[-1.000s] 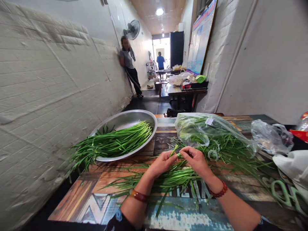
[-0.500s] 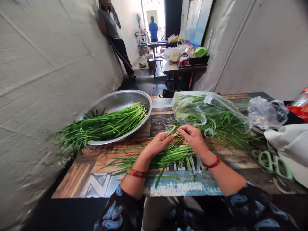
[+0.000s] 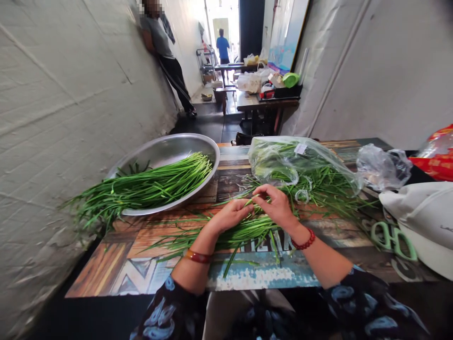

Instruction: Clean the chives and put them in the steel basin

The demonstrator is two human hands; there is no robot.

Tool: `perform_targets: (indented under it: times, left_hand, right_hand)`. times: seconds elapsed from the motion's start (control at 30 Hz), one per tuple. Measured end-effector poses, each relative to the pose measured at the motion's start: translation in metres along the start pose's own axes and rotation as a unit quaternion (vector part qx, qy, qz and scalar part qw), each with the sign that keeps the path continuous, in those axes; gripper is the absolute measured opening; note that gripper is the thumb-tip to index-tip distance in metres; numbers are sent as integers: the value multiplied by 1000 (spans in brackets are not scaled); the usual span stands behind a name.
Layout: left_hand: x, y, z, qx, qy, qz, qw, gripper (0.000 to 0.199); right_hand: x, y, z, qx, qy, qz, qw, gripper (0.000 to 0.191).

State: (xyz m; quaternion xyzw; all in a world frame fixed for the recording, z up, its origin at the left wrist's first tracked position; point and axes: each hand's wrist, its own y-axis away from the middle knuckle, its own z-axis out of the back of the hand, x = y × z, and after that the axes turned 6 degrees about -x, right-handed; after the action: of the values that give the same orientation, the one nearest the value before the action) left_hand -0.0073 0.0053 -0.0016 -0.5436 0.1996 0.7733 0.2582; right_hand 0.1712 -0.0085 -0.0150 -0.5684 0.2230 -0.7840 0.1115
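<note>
Long green stalks lie in a loose pile on the patterned table, under my hands. My left hand is closed on a few green stalks whose ends show at its fingertips. Close to its right, my right hand pinches at the ends of those stalks with thumb and forefinger. At the left a metal basin holds a big bunch of green stalks, with leaves hanging over its rim. Behind my right hand sits a clear plastic bag with more greens, some spilling out to the right.
Green-handled scissors lie at the right beside a white cap. A crumpled clear bag and a red bag are behind them. Two people stand farther back, near a cluttered second table.
The view has shifted slightly, so the table and its objects appear a little farther left. My right hand's fingers have moved slightly over the stalk ends beside my left hand.
</note>
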Motion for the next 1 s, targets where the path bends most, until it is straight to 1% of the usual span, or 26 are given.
perform_targets:
  times: [0.07, 0.17, 0.27, 0.33, 0.43, 0.5, 0.63, 0.73, 0.87, 1.0]
  left_hand:
    - [0, 0, -1, 1, -7, 11, 1000, 48]
    - [1, 0, -2, -14, -17, 13, 1000, 44]
    - [3, 1, -3, -22, -21, 8, 999, 42]
    - [4, 1, -4, -23, -24, 5, 999, 42]
    - [4, 1, -4, -51, -14, 3, 999, 46]
    - [1, 1, -4, -70, 12, 1, 998, 46]
    - [-3, 2, -2, -94, 111, 20, 989, 43]
    - [-1, 1, -2, -93, 168, 28, 981, 44]
    - [2, 0, -3, -69, 140, 13, 988, 46]
    - [1, -1, -3, -43, 130, 37, 990, 48]
  right_hand:
    - [0, 0, 1, -5, 12, -3, 1000, 11]
    - [-1, -1, 5, -9, 15, -9, 1000, 17]
    - [-6, 0, 10, 0, 12, -38, 999, 27]
    - [-12, -1, 13, -9, 21, -58, 998, 32]
    - [-19, -3, 16, -26, 30, -67, 997, 41]
    - [-22, -4, 18, -13, 20, -73, 997, 44]
    - [-19, -1, 13, 49, -48, -101, 992, 36]
    - [-14, 2, 6, 89, -77, -108, 987, 32]
    - [-9, 4, 1, 79, -105, -107, 985, 27]
    - [-9, 4, 1, 58, -159, -128, 977, 24]
